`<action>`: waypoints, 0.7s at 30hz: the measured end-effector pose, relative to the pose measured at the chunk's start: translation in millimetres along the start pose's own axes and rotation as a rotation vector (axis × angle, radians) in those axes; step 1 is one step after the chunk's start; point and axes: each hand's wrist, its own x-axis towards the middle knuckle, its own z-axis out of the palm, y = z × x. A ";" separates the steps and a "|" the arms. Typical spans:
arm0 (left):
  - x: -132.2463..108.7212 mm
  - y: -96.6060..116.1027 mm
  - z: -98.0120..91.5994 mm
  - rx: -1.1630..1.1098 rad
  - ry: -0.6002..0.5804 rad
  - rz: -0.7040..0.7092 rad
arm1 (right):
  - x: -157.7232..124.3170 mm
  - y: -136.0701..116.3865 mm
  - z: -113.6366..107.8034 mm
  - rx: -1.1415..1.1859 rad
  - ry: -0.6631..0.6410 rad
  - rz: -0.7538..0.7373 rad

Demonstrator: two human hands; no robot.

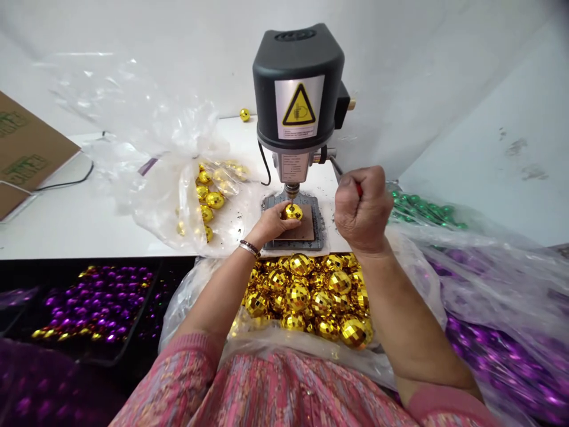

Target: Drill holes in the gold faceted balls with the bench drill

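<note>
A black bench drill press with a yellow warning label stands in front of me. My left hand grips a shiny gold faceted ball on a brown board over the drill's grey base. The drill bit comes down to the top of the ball; whether it has entered I cannot tell. My right hand is closed in a fist around the drill's feed lever, whose red grip shows between the fingers.
Below the table edge, a plastic-lined container holds many gold balls. More gold balls lie in a clear plastic bag at left. Purple beads, green beads and a cardboard box are around. Dark shavings surround the base.
</note>
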 end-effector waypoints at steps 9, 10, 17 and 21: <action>0.0 -5.6 1.2 -0.060 -0.002 0.033 | -26.6 7.4 13.4 0.062 0.099 0.004; -0.3 -6.1 1.2 -0.069 -0.005 0.036 | -30.0 7.1 15.3 0.086 0.112 0.014; -3.4 -3.8 3.8 -0.046 0.017 0.018 | 24.2 -6.3 16.1 0.156 0.174 0.164; -26.7 0.3 -5.1 -0.048 0.007 0.010 | 72.4 -2.7 15.5 0.116 0.027 0.340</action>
